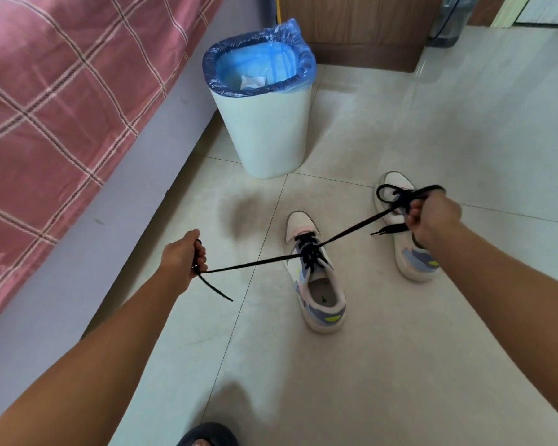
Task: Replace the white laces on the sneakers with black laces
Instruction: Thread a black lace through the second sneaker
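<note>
- Pale glossy floor tiles [383, 365] fill most of the view, with a bed covered in a pink checked bedspread [62, 107] along the left side and a wooden cabinet [361, 27] at the far wall.
- A white waste bin [264, 130] lined with a blue plastic bag [261, 56] stands beside the bed, well beyond the shoes; a white scrap lies inside it.
- The near sneaker [316, 284] sits on the tiles between the two arms, toe pointing away, with a black lace [245, 263] threaded through its eyelets.
- The left hand [184, 255] is curled round one end of that lace: the lace is wrapped round its fingers, runs taut from them to the sneaker's eyelets, and a short loose tail hangs below the fist toward the floor.
- The right hand [435, 217] grips the other end of the lace in a closed fist, raised over the far sneaker [409, 252]; the lace stretches taut from the near sneaker up to it, and its flat tip sticks out just left of the knuckles.
- Black loops show just above the right fist; whether they belong to the held lace or to the far sneaker's own lacing I cannot tell.
- A dark slipper toe [206, 434] shows at the bottom edge.
</note>
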Demonstrator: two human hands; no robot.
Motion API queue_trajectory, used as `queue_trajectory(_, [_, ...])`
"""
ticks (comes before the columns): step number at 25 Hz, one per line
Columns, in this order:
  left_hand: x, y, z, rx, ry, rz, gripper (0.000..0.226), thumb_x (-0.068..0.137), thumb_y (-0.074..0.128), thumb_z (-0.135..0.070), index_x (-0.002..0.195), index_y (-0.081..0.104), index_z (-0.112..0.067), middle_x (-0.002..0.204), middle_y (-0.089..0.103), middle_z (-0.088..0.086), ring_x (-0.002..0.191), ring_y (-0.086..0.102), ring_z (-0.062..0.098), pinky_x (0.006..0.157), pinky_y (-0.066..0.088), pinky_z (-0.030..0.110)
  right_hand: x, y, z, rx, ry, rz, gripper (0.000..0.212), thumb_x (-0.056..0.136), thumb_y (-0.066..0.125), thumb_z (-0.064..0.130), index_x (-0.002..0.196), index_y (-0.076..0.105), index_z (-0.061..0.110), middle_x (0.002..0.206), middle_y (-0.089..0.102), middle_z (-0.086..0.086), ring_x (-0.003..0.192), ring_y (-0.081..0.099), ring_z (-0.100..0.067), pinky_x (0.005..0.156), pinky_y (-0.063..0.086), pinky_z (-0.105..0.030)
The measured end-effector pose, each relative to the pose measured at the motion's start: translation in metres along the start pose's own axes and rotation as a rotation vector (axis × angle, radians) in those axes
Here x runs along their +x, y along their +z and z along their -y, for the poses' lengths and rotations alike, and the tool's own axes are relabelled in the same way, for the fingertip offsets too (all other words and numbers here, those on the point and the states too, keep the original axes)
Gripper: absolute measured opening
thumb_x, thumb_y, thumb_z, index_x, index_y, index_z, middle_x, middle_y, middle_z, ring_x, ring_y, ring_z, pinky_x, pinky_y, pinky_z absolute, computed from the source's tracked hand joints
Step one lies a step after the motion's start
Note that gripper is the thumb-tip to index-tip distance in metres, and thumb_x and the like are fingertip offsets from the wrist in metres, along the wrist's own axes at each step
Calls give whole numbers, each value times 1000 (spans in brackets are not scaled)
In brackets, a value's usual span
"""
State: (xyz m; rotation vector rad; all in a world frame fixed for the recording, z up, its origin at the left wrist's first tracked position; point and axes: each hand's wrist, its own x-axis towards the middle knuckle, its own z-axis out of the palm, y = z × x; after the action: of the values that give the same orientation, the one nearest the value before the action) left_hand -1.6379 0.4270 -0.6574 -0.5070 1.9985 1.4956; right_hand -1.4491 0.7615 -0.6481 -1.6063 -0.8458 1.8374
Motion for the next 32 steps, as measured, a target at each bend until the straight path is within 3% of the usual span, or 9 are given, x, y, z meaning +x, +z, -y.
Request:
queue_trajectory(3, [2, 0, 8, 535, 123, -57, 33, 95, 46, -29, 81, 60, -3, 93, 60, 22, 80, 58, 32, 72, 45, 36, 2, -1, 16, -190, 9, 185, 30, 99, 42, 31, 82, 53, 9, 65, 58, -5, 50, 51, -11, 48, 44, -22])
queue_trajectory(6, [-19, 25, 16, 1039, 259, 1, 43, 98, 39, -34, 111, 56, 3, 116, 56, 24, 106, 55, 37, 85, 43, 37, -22, -1, -9, -745, -111, 392, 17, 95, 50, 25, 87, 57, 12, 81, 58, -10, 63, 52, -13, 57, 42, -25])
queue_trajectory(8, [-37, 54, 22, 931, 216, 223, 47, 99, 37, -37, 101, 61, 3, 102, 64, 19, 90, 60, 31, 74, 44, 33, -44, 1, -37, -1112, -123, 529, 26, 96, 49, 29, 89, 60, 7, 79, 57, -11, 65, 52, -17, 58, 41, -26])
queue_trajectory(11, [-59, 96, 30, 604, -138, 427, 48, 96, 41, -47, 84, 63, -6, 73, 60, 6, 63, 53, 18, 60, 38, 25, -68, 16, -68, -1388, -245, 621, 45, 93, 48, 46, 69, 54, 8, 65, 49, -6, 59, 45, -19, 56, 36, -27])
queue_trajectory(15, [-56, 129, 34, 375, -293, 352, 33, 90, 55, -24, 60, 44, -14, 54, 39, 1, 48, 33, 11, 41, 27, 17, -76, 40, -85, -1122, -191, 535, 48, 83, 67, 39, 57, 34, 15, 58, 36, -1, 52, 35, -15, 49, 26, -26])
queue_trajectory(19, [-54, 136, 34, 161, -177, 273, 11, 90, 58, -16, 83, 58, -7, 71, 57, 7, 59, 50, 14, 50, 38, 21, -74, 39, -90, -955, -17, 511, 29, 80, 72, 30, 73, 53, 9, 72, 53, -5, 63, 49, -15, 49, 33, -23])
queue_trajectory(22, [-56, 134, 33, 1, -27, 352, 8, 94, 55, -17, 92, 58, -10, 87, 63, 7, 79, 60, 17, 66, 46, 25, -75, 36, -88, -809, 3, 549, 11, 88, 64, 18, 88, 62, 7, 82, 59, -8, 68, 53, -14, 52, 38, -20])
queue_trajectory(27, [-58, 129, 37, -439, -111, 415, 27, 104, 31, -20, 94, 49, -1, 65, 62, 10, 63, 66, 19, 67, 56, 31, -66, 32, -96, -371, 58, 558, 17, 99, 41, 9, 83, 43, 13, 86, 63, -10, 73, 58, -19, 66, 46, -24])
queue_trajectory(32, [-51, 107, 47, -499, -183, 239, 17, 104, 30, -14, 113, 41, -5, 55, 30, 5, 50, 35, 15, 66, 51, 41, -57, 17, -100, -105, 299, 383, 34, 103, 26, 8, 74, 43, 5, 70, 52, -10, 68, 54, -19, 89, 47, -37])
